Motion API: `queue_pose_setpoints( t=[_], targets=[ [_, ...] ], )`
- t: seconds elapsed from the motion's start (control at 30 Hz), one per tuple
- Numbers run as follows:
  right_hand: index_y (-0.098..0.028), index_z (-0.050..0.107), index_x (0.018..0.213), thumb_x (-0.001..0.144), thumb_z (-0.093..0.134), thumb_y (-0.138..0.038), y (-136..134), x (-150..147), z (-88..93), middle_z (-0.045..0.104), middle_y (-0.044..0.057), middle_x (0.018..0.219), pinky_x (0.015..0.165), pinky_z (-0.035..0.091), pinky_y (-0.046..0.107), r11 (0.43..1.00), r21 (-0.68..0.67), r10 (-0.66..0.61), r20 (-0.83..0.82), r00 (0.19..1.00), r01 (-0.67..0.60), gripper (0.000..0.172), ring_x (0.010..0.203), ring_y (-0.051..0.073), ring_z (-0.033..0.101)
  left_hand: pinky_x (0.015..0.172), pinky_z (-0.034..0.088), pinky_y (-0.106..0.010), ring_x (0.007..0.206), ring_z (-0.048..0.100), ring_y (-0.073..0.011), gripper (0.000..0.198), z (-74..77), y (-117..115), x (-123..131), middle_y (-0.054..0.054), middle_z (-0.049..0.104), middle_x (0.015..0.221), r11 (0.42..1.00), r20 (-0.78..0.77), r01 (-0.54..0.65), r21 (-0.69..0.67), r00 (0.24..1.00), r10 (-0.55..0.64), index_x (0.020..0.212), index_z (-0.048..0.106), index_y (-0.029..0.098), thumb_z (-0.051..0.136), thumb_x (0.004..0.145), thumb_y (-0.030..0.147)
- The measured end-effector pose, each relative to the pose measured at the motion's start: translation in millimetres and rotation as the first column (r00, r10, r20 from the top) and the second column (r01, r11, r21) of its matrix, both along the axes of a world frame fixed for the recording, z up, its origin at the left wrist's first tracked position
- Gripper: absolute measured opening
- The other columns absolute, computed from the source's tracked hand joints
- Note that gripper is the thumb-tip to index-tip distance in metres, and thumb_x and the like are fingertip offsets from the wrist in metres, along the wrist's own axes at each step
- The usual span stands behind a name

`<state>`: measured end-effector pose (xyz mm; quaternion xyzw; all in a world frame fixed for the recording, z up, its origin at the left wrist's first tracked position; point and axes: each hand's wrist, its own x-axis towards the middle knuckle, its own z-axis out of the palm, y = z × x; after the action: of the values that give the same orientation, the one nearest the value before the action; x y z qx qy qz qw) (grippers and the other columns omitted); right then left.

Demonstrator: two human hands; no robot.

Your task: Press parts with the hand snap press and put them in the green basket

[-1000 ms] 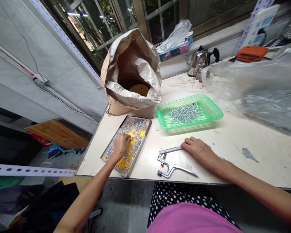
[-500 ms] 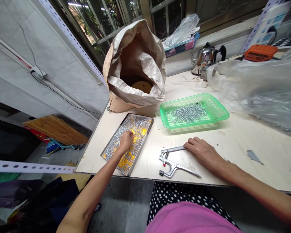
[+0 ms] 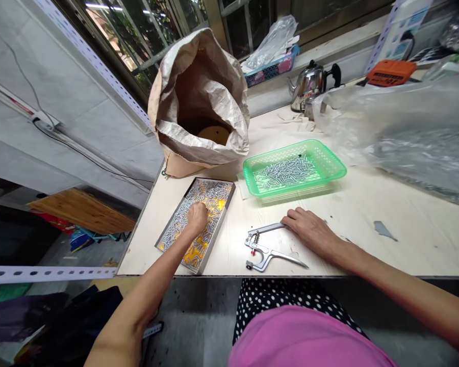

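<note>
My left hand (image 3: pixel 197 216) is over a shallow rectangular tray (image 3: pixel 212 248), its fingers curled closed. Many small silvery metal pins (image 3: pixel 174 224) lie in the tray, with yellow showing between them. Whether a pin is between my fingertips is hidden. On the tabletop lies my right hand (image 3: pixel 308 229), palm down with the fingers stretched out. Its fingertips touch the end of the upper handle of metal hand pliers (image 3: pixel 268 252), which have a spring and a small red part. Beyond the pliers, a green plastic basket (image 3: pixel 332 173) holds more silvery pins.
A large open sack (image 3: pixel 164 102) stands behind the tray. A metal kettle (image 3: pixel 308 86) and an orange box (image 3: pixel 390 73) are at the back. Clear plastic bags (image 3: pixel 413 117) cover the right side. A grey scrap (image 3: pixel 384 230) lies on the table (image 3: pixel 424 255).
The whole view has shifted, so the table things sit further left. My left hand stays closed in the tray, and my right hand stays by the pliers' handle.
</note>
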<state>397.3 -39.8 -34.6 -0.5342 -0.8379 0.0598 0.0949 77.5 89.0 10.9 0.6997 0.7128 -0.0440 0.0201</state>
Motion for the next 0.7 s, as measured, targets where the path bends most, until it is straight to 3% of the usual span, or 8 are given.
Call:
queue_pose_setpoints(
  t=[0.13, 0.2, 0.23, 0.3, 0.37, 0.5, 0.7],
  targets=[
    [-0.018, 0.061, 0.092, 0.093, 0.048, -0.013, -0.4, -0.1, 1.1, 0.059, 0.008, 0.095, 0.071, 0.031, 0.031, 1.0, -0.008, -0.015, 0.01, 1.0, 0.016, 0.014, 0.089, 0.021, 0.047, 0.074, 0.045, -0.031, 0.09, 0.065, -0.0262, 0.025, 14.1, -7.6, 4.6, -0.019, 0.07, 0.096, 0.998, 0.016, 0.052, 0.028, 0.998, -0.052, 0.084, 0.072, 0.008, 0.047, 0.081, 0.009],
    [-0.018, 0.06, 0.091, 0.093, 0.049, -0.013, 0.0, 0.3, 0.4, 0.059, 0.007, 0.095, 0.07, 0.03, 0.031, 1.0, 0.001, -0.014, 0.013, 1.0, 0.014, 0.013, 0.088, 0.021, 0.046, 0.072, 0.046, -0.028, 0.084, 0.065, -0.0215, 0.025, 18.5, -25.2, 11.9, -0.013, 0.072, 0.091, 0.995, 0.155, 0.094, 0.037, 0.983, -0.099, 0.087, 0.072, 0.012, 0.048, 0.084, 0.016],
    [-0.018, 0.06, 0.091, 0.094, 0.049, -0.014, 0.4, 0.6, -0.2, 0.059, 0.007, 0.095, 0.07, 0.029, 0.031, 1.0, 0.008, -0.012, 0.012, 1.0, 0.012, 0.012, 0.088, 0.021, 0.046, 0.069, 0.046, -0.026, 0.077, 0.065, -0.019, 0.023, 18.5, -37.7, 17.1, -0.009, 0.072, 0.085, 0.994, 0.287, 0.113, 0.013, 0.951, -0.112, 0.088, 0.072, 0.014, 0.051, 0.084, 0.022],
    [-0.018, 0.06, 0.09, 0.094, 0.049, -0.016, 1.1, 1.4, -1.6, 0.059, 0.007, 0.095, 0.069, 0.028, 0.031, 1.0, 0.018, -0.012, 0.007, 1.0, 0.012, 0.012, 0.088, 0.021, 0.046, 0.06, 0.046, -0.024, 0.061, 0.061, -0.0152, 0.025, 14.5, -66.8, 29.6, -0.004, 0.069, 0.073, 0.977, 0.577, 0.158, -0.144, 0.815, -0.047, 0.086, 0.072, 0.015, 0.057, 0.08, 0.033],
    [-0.019, 0.06, 0.091, 0.095, 0.048, -0.017, 1.8, 2.3, -2.9, 0.059, 0.007, 0.096, 0.069, 0.027, 0.032, 1.0, 0.022, -0.014, 0.007, 1.0, 0.014, 0.012, 0.089, 0.021, 0.045, 0.053, 0.044, -0.023, 0.054, 0.056, -0.0131, 0.031, 7.1, -94.8, 42.8, -0.003, 0.068, 0.068, 0.934, 0.696, 0.202, -0.294, 0.715, 0.064, 0.083, 0.073, 0.014, 0.062, 0.075, 0.041],
    [-0.018, 0.06, 0.092, 0.096, 0.047, -0.017, 2.7, 3.0, -3.3, 0.059, 0.007, 0.097, 0.068, 0.026, 0.032, 1.0, 0.01, -0.008, 0.021, 1.0, 0.007, 0.014, 0.089, 0.021, 0.044, 0.05, 0.038, -0.022, 0.055, 0.052, -0.0124, 0.039, -3.2, -122.7, 60.8, -0.004, 0.067, 0.067, 0.893, 0.666, 0.199, -0.405, 0.733, 0.138, 0.079, 0.075, 0.013, 0.066, 0.069, 0.05],
    [-0.017, 0.06, 0.092, 0.096, 0.044, -0.016, 1.8, 2.1, -0.8, 0.058, 0.007, 0.097, 0.069, 0.026, 0.032, 1.0, 0.004, -0.018, 0.028, 0.999, 0.017, 0.017, 0.089, 0.021, 0.044, 0.048, 0.031, -0.021, 0.051, 0.044, -0.0102, 0.039, -1.5, -121.6, 64.7, 0.001, 0.059, 0.057, 0.863, 0.586, 0.182, -0.471, 0.796, 0.153, 0.074, 0.074, 0.012, 0.065, 0.069, 0.049]
  ],
)
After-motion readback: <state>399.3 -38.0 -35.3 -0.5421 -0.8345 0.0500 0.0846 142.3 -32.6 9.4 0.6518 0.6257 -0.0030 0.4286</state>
